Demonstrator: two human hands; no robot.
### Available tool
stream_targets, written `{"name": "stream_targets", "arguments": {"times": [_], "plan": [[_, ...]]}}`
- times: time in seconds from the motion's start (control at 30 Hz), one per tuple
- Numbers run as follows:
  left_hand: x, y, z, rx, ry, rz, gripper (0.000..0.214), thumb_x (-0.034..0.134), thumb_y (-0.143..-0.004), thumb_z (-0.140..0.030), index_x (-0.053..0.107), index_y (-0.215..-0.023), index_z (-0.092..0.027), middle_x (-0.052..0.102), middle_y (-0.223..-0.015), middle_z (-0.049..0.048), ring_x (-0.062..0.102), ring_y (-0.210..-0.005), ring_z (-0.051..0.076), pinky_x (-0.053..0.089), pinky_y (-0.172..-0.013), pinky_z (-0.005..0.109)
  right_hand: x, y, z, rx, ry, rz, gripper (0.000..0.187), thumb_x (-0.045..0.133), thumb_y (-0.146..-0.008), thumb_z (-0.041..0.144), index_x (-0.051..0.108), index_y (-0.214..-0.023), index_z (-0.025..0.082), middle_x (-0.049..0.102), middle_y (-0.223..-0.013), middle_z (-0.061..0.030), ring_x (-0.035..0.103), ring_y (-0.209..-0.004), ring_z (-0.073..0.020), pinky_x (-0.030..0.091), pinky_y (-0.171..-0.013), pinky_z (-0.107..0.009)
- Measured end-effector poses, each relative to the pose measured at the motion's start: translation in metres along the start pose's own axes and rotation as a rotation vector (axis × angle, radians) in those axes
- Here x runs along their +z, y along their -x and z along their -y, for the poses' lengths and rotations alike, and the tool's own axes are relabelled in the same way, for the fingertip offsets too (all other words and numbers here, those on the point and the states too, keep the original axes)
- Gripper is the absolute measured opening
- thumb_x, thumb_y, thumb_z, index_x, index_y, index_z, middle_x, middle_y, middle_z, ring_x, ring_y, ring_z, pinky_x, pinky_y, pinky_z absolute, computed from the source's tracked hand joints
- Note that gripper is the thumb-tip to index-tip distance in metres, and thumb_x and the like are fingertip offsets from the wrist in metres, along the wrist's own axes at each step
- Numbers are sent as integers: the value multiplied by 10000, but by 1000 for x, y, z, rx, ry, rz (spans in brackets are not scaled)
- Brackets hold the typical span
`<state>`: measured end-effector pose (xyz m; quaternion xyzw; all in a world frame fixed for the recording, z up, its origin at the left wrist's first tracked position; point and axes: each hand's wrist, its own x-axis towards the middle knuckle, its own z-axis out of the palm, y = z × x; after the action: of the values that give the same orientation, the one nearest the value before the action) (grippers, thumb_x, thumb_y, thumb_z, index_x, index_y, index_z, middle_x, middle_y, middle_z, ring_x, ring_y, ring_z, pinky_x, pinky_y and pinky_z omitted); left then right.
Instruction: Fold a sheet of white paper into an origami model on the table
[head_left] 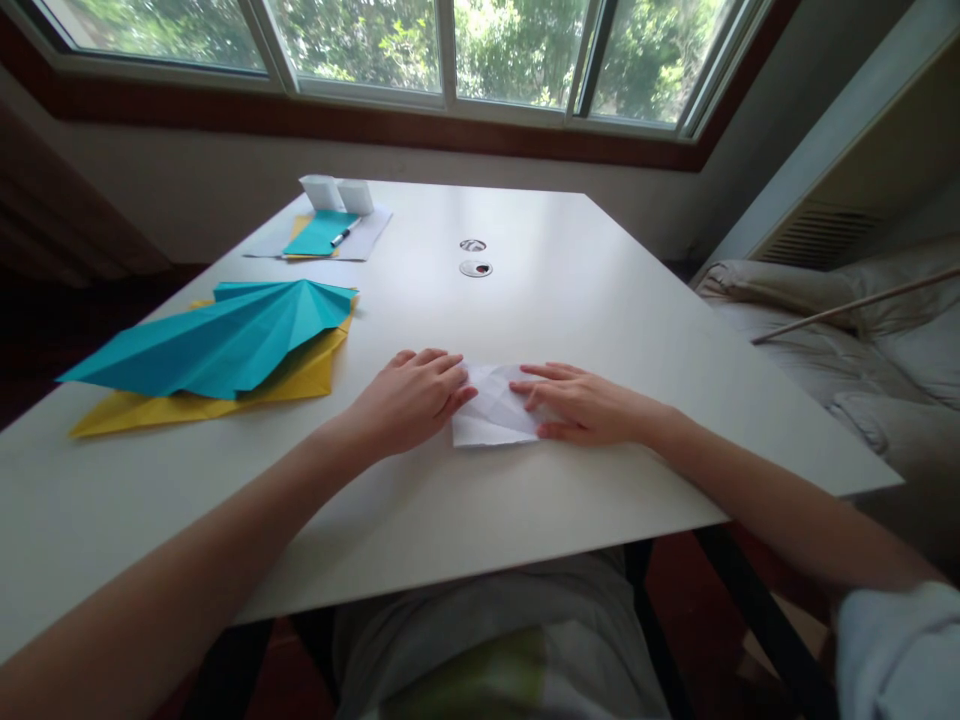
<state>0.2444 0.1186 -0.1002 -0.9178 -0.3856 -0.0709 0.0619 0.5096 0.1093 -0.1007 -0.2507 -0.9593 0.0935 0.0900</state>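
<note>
A small folded piece of white paper (491,408) with creases lies on the white table (585,310) in front of me. My left hand (409,398) rests palm down on its left edge, fingers together and flat. My right hand (581,402) presses on its right side, fingers stretched out flat over the paper. Neither hand grips anything; both lie on the sheet.
To the left lie a large creased teal sheet (217,335) on a yellow sheet (300,375). At the far side are a grey sheet with teal paper (321,233), a pen (345,235) and two white cups (337,192). Two cable holes (475,268). A sofa (847,340) stands right.
</note>
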Motion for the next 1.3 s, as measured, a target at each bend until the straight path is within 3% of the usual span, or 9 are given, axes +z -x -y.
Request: {"name": "stream_targets", "arguments": {"times": [0.07, 0.23, 0.4, 0.53, 0.83, 1.3], "plan": [[-3, 3, -5, 18, 2, -10, 408, 261, -946, -403, 576, -1087, -186, 533, -1227, 91, 482, -1106, 254, 373, -890, 412, 2, -2, 2, 26, 52, 29, 310, 441, -901, 365, 535, -1119, 165, 442, -1345, -99, 317, -1295, -242, 278, -1050, -456], [-4, 7, -15, 79, 77, 41, 398, 321, -926, -435, 495, -1207, -214, 558, -1155, 89, 519, -1029, 241, 419, -850, 388, 5, -5, 2, 131, 136, -50, 389, 470, -874, 448, 547, -1124, 161, 522, -1235, -136, 357, -1256, -287, 310, -1019, -469], [0, 5, -7, 117, 123, 63, 431, 429, -881, -453, 486, -1223, -197, 533, -1157, 111, 488, -1072, 262, 427, -877, 400, 2, 0, -2, 29, -99, -59, 429, 573, -819, 426, 535, -1171, 185, 541, -1178, -118, 464, -1154, -224, 384, -976, -363], [1, 6, 1, 156, 197, 96, 502, 474, -836, -522, 498, -1219, -198, 494, -1235, 113, 505, -1071, 265, 432, -886, 399, 0, 5, -11, 82, -167, -137, 468, 614, -801, 342, 497, -1233, 205, 470, -1273, -113, 446, -1168, -218, 400, -962, -358], [-2, 5, 0, 191, 265, 74, 493, 503, -795, -567, 551, -1121, -199, 536, -1214, 99, 504, -1099, 267, 404, -917, 405, 0, 3, -12, 8, -214, -188, 193, 542, -859, 266, 657, -998, 195, 646, -1020, -73, 560, -968, -175, 451, -867, -317], [-4, 5, 0, 175, 234, 66, 433, 491, -799, -549, 567, -1061, -213, 570, -1182, 70, 573, -1006, 235, 431, -857, 351, 1, 3, -12, 6, -211, -158, 202, 578, -837, 286, 664, -986, 179, 662, -964, -82, 588, -891, -168, 460, -809, -291]]}}
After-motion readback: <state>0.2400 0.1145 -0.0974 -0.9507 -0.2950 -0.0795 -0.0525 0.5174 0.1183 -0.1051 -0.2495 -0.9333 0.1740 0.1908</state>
